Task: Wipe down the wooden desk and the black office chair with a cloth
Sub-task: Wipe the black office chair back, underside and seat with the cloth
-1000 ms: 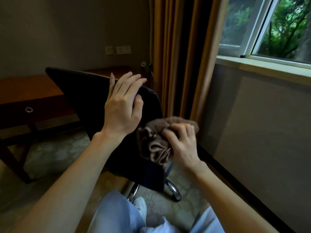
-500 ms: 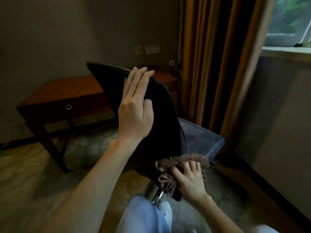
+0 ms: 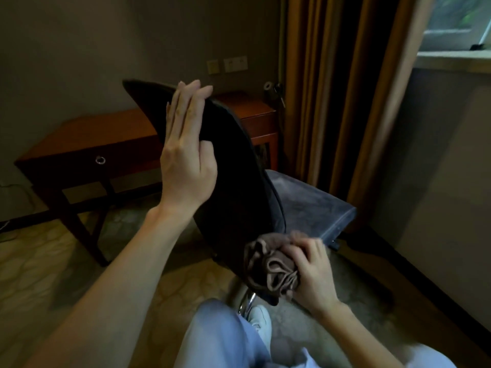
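Note:
The black office chair [image 3: 239, 181] stands in front of me with its backrest turned edge-on and its grey seat [image 3: 310, 205] to the right. My left hand [image 3: 187, 160] lies flat against the back of the backrest near its top, fingers straight. My right hand [image 3: 310, 272] grips a bunched brown cloth [image 3: 268, 269] and presses it on the lower edge of the backrest. The wooden desk [image 3: 87, 139] with a ring-pull drawer stands behind the chair, against the wall.
Orange-brown curtains [image 3: 345, 88] hang at the right behind the chair, beside a window sill [image 3: 451, 62]. A chrome chair base [image 3: 247, 301] shows by my white shoe [image 3: 261, 325]. Patterned carpet covers the floor. Wall sockets [image 3: 228, 65] sit above the desk.
My right hand has carried the cloth down the backrest from its middle to its lower edge. My view has swung left and down, and the seat has come into view.

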Demonstrator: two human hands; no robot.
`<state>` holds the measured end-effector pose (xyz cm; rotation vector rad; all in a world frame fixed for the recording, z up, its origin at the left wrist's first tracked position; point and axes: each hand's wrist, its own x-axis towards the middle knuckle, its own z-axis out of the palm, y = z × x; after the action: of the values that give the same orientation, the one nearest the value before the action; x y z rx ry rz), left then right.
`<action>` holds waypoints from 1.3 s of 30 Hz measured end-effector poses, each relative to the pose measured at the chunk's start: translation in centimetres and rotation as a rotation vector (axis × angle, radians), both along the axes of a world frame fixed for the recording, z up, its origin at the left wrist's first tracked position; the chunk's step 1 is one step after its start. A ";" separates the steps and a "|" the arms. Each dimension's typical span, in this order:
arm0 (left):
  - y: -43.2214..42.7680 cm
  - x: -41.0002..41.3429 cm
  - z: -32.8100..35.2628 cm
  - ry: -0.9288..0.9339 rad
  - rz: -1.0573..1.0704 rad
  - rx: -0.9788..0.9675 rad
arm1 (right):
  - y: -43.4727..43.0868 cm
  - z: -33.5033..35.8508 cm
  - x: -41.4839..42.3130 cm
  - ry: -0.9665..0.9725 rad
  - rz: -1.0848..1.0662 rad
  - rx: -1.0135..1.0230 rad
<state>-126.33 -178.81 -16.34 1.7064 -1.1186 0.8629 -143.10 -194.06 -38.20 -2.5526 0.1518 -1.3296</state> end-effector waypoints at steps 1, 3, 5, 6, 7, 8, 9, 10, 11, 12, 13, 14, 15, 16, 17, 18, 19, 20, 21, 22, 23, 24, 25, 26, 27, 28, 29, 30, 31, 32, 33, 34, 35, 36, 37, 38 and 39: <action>0.0 0.3 -0.1 -0.017 0.009 -0.005 | 0.0 2.1 0.1 -0.108 0.002 0.021; 0.0 0.5 -0.2 -0.029 0.019 -0.018 | 0.1 6.2 0.9 -0.254 0.016 0.059; -0.2 0.4 -0.2 -0.001 0.020 -0.042 | 0.5 9.4 2.3 -0.311 0.027 0.028; -0.3 0.3 -0.2 0.017 0.016 -0.055 | 1.0 10.2 3.3 -0.297 0.039 0.012; -0.2 0.2 -0.1 0.034 0.009 -0.065 | 1.6 10.6 4.2 -0.264 0.055 0.004; -0.1 0.2 0.0 0.051 0.001 -0.071 | 2.4 10.5 5.1 -0.228 0.065 0.004; 0.2 0.3 0.0 0.069 -0.002 -0.072 | 3.2 10.1 5.9 -0.199 0.071 0.009; 0.6 0.6 0.1 0.085 0.001 -0.066 | 3.7 9.3 6.5 -0.180 0.073 0.005; 1.0 0.8 0.2 0.104 0.008 -0.053 | 4.0 8.6 6.8 -0.162 0.074 -0.010; 1.6 1.2 0.4 0.124 0.017 -0.040 | 4.1 8.3 7.1 -0.128 0.086 -0.034; 2.0 1.5 0.5 0.151 0.022 -0.030 | 4.1 8.0 7.1 -0.068 0.102 -0.054; 2.6 1.8 0.7 0.186 0.023 -0.027 | 4.1 7.8 7.0 -0.004 0.119 -0.070; 3.0 2.1 1.1 0.228 0.021 -0.038 | 4.2 7.9 6.8 0.047 0.132 -0.087; 3.2 2.4 1.4 0.276 0.023 -0.061 | 4.5 8.0 6.5 0.075 0.134 -0.097; 3.4 2.6 1.8 0.323 0.029 -0.088 | 4.8 8.3 6.2 0.072 0.127 -0.097; 3.6 2.9 2.2 0.362 0.041 -0.108 | 5.2 8.6 6.0 0.043 0.115 -0.085; 3.8 3.1 2.5 0.393 0.053 -0.119 | 5.6 9.2 5.9 -0.007 0.102 -0.062; 4.1 3.4 2.7 0.415 0.062 -0.122 | 5.8 10.0 6.0 -0.062 0.088 -0.040; 4.2 3.6 2.8 0.434 0.065 -0.119 | 5.9 11.0 6.2 -0.108 0.061 -0.025; 4.3 4.0 2.8 0.450 0.067 -0.119 | 5.9 12.1 6.8 -0.145 0.022 -0.021; 4.4 4.3 2.8 0.462 0.068 -0.122 | 5.8 13.2 7.6 -0.176 -0.016 -0.024; 4.5 4.6 2.6 0.466 0.069 -0.129 | 5.7 14.2 8.5 -0.199 -0.047 -0.030; 4.5 4.9 2.6 0.462 0.070 -0.138 | 5.5 14.9 9.6 -0.206 -0.064 -0.037; 4.4 5.1 2.4 0.454 0.068 -0.148 | 5.3 15.2 10.7 -0.187 -0.064 -0.042; 4.4 5.5 2.3 0.447 0.065 -0.158 | 5.3 15.2 11.8 -0.152 -0.046 -0.036; 4.4 5.6 2.2 0.441 0.058 -0.168 | 5.3 14.8 12.7 -0.112 -0.013 -0.011; 4.4 5.8 2.0 0.437 0.051 -0.180 | 5.4 14.1 13.6 -0.081 0.027 0.034; 4.4 6.2 1.8 0.433 0.045 -0.193 | 5.4 13.0 14.3 -0.061 0.062 0.082; 4.5 6.6 1.6 0.429 0.041 -0.208 | 5.5 11.7 15.0 -0.048 0.084 0.112; 4.5 6.9 1.4 0.422 0.035 -0.225 | 5.4 10.4 15.4 -0.037 0.092 0.119; 4.5 7.2 1.4 0.416 0.027 -0.239 | 5.1 9.1 15.5 -0.022 0.094 0.108; 4.5 7.5 1.3 0.420 0.019 -0.250 | 4.6 7.9 15.6 -0.003 0.097 0.088; 4.4 7.8 1.4 0.431 0.012 -0.258 | 4.1 6.8 15.6 0.018 0.095 0.059; 4.3 8.1 1.5 0.446 0.006 -0.266 | 3.5 5.6 15.5 0.042 0.091 0.019; 4.3 8.5 1.6 0.459 0.001 -0.273 | 2.9 4.4 15.1 0.071 0.088 -0.035; 4.4 8.8 1.7 0.468 0.002 -0.276 | 2.4 3.2 14.7 0.108 0.089 -0.106; 4.4 9.2 1.7 0.474 0.005 -0.275 | 2.1 1.9 14.1 0.155 0.091 -0.181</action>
<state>-117.11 -174.36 -14.64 1.5706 -0.6451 0.5424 -128.96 -192.00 -36.26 -2.7764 -0.0584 -1.1605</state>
